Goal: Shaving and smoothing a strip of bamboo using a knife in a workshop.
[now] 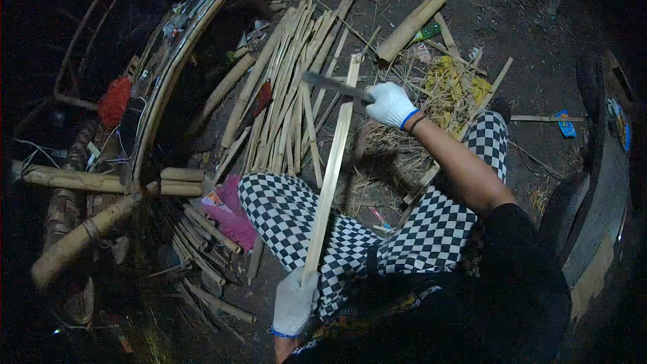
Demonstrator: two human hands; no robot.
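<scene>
My left hand (295,303), in a white glove with a blue cuff, is closed around the lower end of a long pale bamboo strip (330,175). The strip slants up and away from me, past my left thigh. My right hand (389,104), gloved the same way, grips a knife (335,85) by a handle mostly hidden in the fingers. Its dark blade points left and crosses the strip near the far end. Whether the edge touches the strip, I cannot tell. Beyond the strip lies a pile of split bamboo strips (286,94).
A thick bamboo pole (412,27) lies at the far side, near yellow plastic (448,81) and shavings (397,155). To the left stand a curved bamboo frame (176,61) and a red bag (114,101). Short bamboo pieces (202,249) and pink cloth (236,216) sit by my left knee.
</scene>
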